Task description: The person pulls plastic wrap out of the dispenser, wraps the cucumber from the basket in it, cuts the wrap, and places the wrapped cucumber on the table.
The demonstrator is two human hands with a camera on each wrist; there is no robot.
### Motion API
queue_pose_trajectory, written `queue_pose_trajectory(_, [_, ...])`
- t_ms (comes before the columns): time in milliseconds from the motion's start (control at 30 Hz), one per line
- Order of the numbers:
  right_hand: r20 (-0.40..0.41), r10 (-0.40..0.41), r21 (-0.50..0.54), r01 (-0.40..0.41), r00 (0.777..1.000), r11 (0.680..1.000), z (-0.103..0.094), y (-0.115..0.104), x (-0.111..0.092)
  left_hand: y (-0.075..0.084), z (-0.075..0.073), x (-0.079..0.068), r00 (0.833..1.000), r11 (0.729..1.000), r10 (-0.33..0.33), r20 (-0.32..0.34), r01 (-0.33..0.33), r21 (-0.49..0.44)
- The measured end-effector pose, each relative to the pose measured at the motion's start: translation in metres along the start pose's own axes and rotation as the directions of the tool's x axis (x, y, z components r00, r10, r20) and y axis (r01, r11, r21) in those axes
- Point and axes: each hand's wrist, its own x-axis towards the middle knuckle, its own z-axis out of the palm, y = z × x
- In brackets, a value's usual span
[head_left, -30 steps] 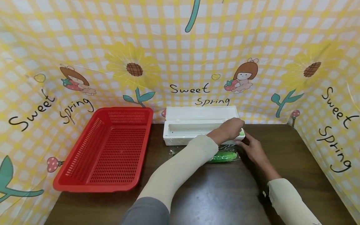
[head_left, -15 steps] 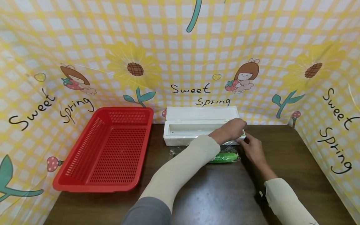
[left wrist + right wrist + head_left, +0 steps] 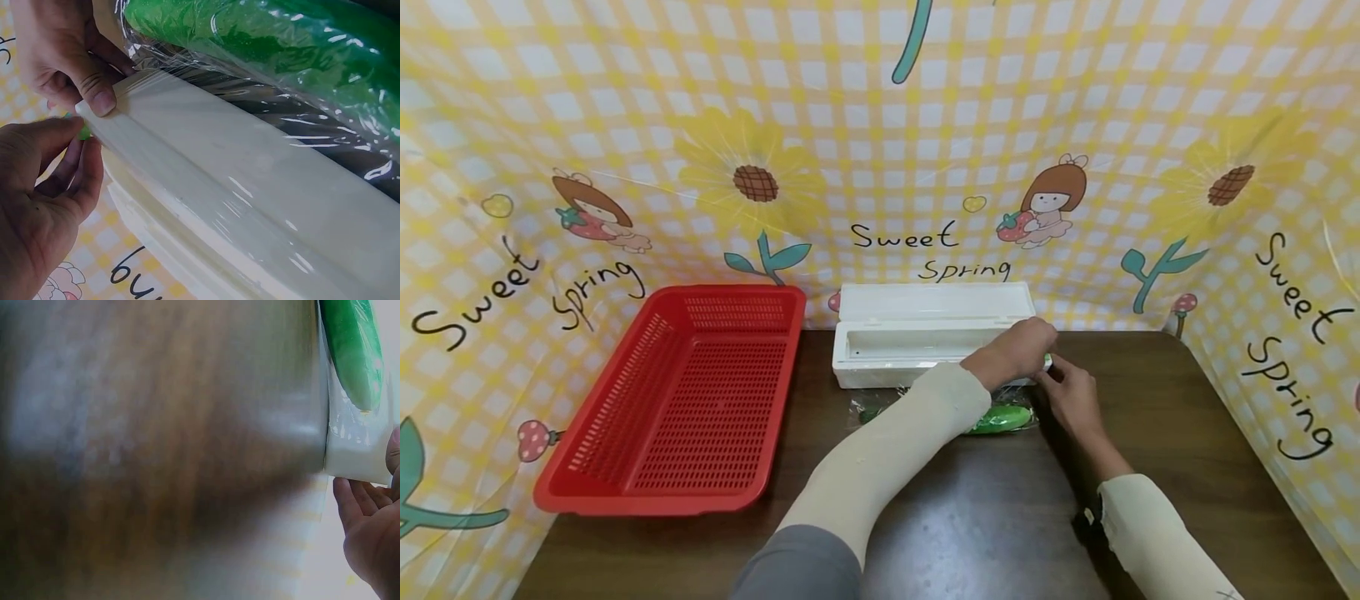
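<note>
Cucumber: long green cucumber [image 3: 1000, 419] on the dark brown wooden table [image 3: 1210, 417], just in front of the long white lidded box [image 3: 868, 377]; clear shiny plastic film [image 3: 250, 94] over it.
Left hand: [image 3: 1017, 346] pinching the small bright-green piece [image 3: 85, 132] at the box's right end.
Right hand: [image 3: 1071, 396] grasping that same end, thumb on the front, fingers against the end face.
Done: lid [image 3: 936, 300] up; film drawn out over the cucumber, I'd judge.
Left to do: film seems to run unbroken from box to cucumber; I'd call it not yet cut.
Hidden: from here the cream left sleeve [image 3: 887, 454] covers part of cucumber and film; left hand blocks the green piece's track; whether film goes under the cucumber, can't tell.
Hard to see: right wrist view mostly blurred brown; right hand cut off at its edge.
</note>
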Motion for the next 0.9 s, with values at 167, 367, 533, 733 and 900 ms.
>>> queue_pose_trajectory(167, [-0.033, -0.008, -0.036, 0.007, 0.999, 0.999, 0.004, -0.002, -0.002, 0.000, -0.002, 0.000, 1.000, 1.000, -0.019, 0.016, 0.019, 0.016])
queue_pose_trajectory(367, [-0.090, -0.040, -0.045, 0.036, 0.995, 0.998, 0.006, -0.004, -0.003, -0.001, -0.007, -0.003, 1.000, 0.999, -0.018, 0.020, 0.017, 0.044])
queue_pose_trajectory(533, [-0.102, -0.032, -0.034, 0.029, 0.994, 0.999, 0.011, -0.007, -0.005, -0.007, -0.004, -0.010, 0.999, 0.998, -0.027, 0.028, 0.026, 0.051])
queue_pose_trajectory(733, [-0.105, -0.036, -0.049, 0.031, 0.994, 0.998, 0.014, -0.009, -0.005, -0.023, -0.013, -0.035, 1.000, 0.998, -0.023, 0.016, 0.023, 0.051])
queue_pose_trajectory(900, [-0.103, -0.024, -0.059, 0.018, 0.994, 0.998, 0.008, -0.008, -0.005, -0.047, -0.024, -0.075, 0.997, 0.997, -0.063, 0.040, 0.061, 0.052])
